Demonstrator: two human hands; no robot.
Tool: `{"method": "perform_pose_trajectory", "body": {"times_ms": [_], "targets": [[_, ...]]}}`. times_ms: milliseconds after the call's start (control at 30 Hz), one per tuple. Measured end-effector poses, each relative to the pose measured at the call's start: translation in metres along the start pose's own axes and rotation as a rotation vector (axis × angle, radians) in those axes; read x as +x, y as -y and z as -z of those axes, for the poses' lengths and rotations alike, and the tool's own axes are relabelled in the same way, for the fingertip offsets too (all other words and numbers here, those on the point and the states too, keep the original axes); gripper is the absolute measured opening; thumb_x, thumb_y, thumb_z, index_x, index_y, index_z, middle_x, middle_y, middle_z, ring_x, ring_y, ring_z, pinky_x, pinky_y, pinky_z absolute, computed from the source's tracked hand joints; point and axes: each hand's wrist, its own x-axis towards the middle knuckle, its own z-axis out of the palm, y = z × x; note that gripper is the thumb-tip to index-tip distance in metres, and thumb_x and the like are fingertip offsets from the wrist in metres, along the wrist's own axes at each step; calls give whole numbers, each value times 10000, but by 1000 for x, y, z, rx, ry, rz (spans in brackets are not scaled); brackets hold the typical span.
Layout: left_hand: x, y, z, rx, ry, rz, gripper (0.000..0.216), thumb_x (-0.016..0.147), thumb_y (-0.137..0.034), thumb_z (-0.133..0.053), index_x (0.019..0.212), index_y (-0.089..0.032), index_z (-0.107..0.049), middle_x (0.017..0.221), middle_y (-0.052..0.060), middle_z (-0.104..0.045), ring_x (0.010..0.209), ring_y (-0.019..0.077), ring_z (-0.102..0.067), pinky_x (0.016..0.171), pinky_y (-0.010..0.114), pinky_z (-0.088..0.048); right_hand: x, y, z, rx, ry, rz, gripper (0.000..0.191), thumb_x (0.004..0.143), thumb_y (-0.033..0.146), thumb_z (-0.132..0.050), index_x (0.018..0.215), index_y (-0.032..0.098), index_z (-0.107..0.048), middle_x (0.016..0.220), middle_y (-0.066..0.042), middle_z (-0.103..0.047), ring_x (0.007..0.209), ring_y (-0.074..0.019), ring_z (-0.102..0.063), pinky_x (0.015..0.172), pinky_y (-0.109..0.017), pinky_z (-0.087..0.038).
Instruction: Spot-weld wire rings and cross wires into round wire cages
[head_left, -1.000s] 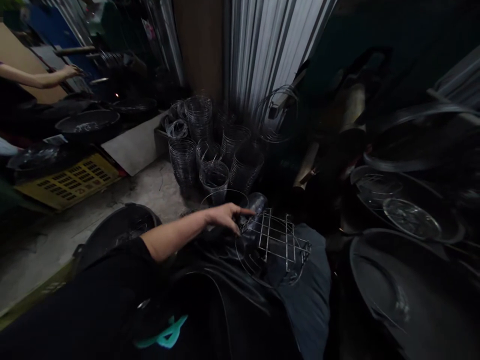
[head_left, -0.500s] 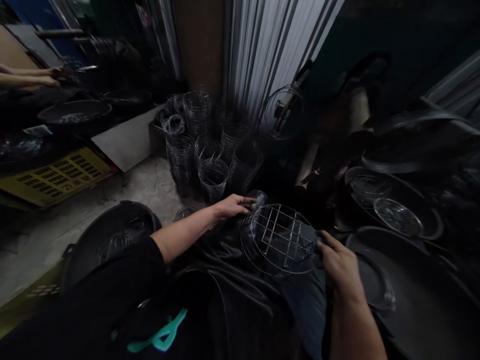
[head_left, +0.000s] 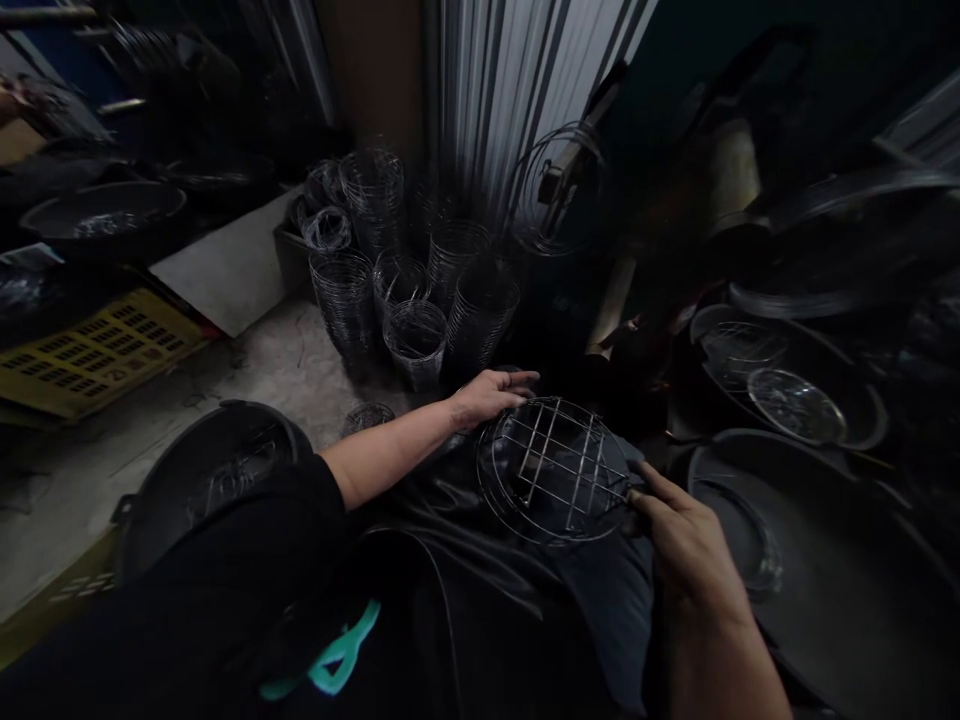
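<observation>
A round wire rack [head_left: 559,465], with a grid of thin rods inside its rings, lies tilted over my lap. My right hand [head_left: 679,525] pinches its right edge between thumb and fingers. At the far left rim is my left hand [head_left: 491,397], with its fingers stretched to the right. Those fingers are at or just above the rim; whether they touch it I cannot make out. Dark, shiny cloth [head_left: 442,500] covers my legs beneath the rack.
Several stacks of wire rings [head_left: 416,335] stand on the floor ahead. A dark basin [head_left: 225,480] with wire pieces is at my left, near a yellow crate [head_left: 112,345]. Large dark basins [head_left: 840,560] stand at my right. A wire coil [head_left: 559,190] hangs by the corrugated wall.
My left hand has moved right and slightly away from me, to the rack's far rim. My right hand keeps hold of the rack. The view has shifted a little.
</observation>
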Motion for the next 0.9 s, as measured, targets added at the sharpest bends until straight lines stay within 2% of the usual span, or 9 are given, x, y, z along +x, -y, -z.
{"method": "perform_pose_trajectory", "body": {"times_ms": [100, 200, 300, 400, 500, 600, 667, 767, 900], "targets": [[0, 0, 0, 12, 33, -14, 658, 660, 17, -601, 1296, -151, -588, 978, 78, -728, 651, 68, -598, 612, 189, -449, -5, 5, 0, -68, 52, -2, 669, 617, 322, -667, 1240, 78, -649, 613, -6, -649, 510, -120, -528, 514, -234, -437], [1, 1, 0, 53, 57, -32, 688, 642, 41, -591, 1302, -154, -585, 1008, 87, -731, 678, 71, -606, 637, 191, -447, -6, 10, 2, -219, 105, 5, 671, 646, 360, -602, 1251, 73, -644, 604, -29, -661, 534, -160, -571, 506, -256, -452], [3, 0, 5, 120, 102, -42, 712, 619, 62, -590, 1293, -169, -595, 1041, 82, -735, 778, 96, -638, 727, 208, -469, -5, 13, 8, -325, 167, 81, 647, 664, 397, -564, 1240, 120, -663, 874, -83, -744, 851, -251, -685, 705, -311, -543], [4, -8, 16, 284, 246, -38, 775, 614, 47, -586, 1346, -204, -544, 1215, 96, -683, 1034, 173, -648, 882, 276, -474, -9, 15, 15, -313, 291, 131, 690, 645, 407, -618, 1290, 162, -627, 1209, -67, -674, 1196, -297, -578, 994, -376, -472], [3, -20, 30, 371, 514, -5, 886, 609, 6, -617, 1438, -231, -413, 1424, 93, -535, 1322, 228, -490, 1033, 328, -405, -18, 16, 19, -265, 433, 70, 908, 624, 460, -711, 1433, 134, -459, 1386, -84, -543, 1284, -316, -501, 1062, -411, -426], [-3, -28, 37, 470, 715, -37, 1091, 550, -90, -781, 1499, -242, -265, 1549, 73, -363, 1448, 243, -303, 1137, 337, -293, -25, 10, 18, -270, 466, 16, 1109, 614, 538, -756, 1522, 132, -267, 1451, -106, -469, 1303, -317, -482, 1091, -429, -395], [-9, -28, 37, 614, 696, -84, 1236, 493, -175, -868, 1518, -244, -181, 1579, 70, -297, 1470, 253, -245, 1176, 343, -221, -26, 3, 16, -298, 433, 23, 1139, 612, 566, -754, 1536, 154, -230, 1452, -105, -469, 1305, -314, -480, 1107, -434, -373], [-20, -25, 30, 783, 622, -95, 1300, 488, -255, -894, 1526, -244, -111, 1587, 71, -275, 1460, 272, -264, 1186, 361, -207, -24, -5, 15, -366, 375, 73, 1106, 601, 577, -754, 1523, 179, -290, 1462, -92, -461, 1339, -319, -437, 1129, -430, -337], [-31, -24, 23, 875, 592, -141, 1265, 471, -221, -893, 1515, -239, -178, 1548, 67, -363, 1428, 276, -334, 1165, 359, -254, -22, -12, 14, -426, 367, 124, 1080, 613, 567, -754, 1519, 191, -301, 1491, -72, -420, 1389, -302, -363, 1163, -419, -266]]}}
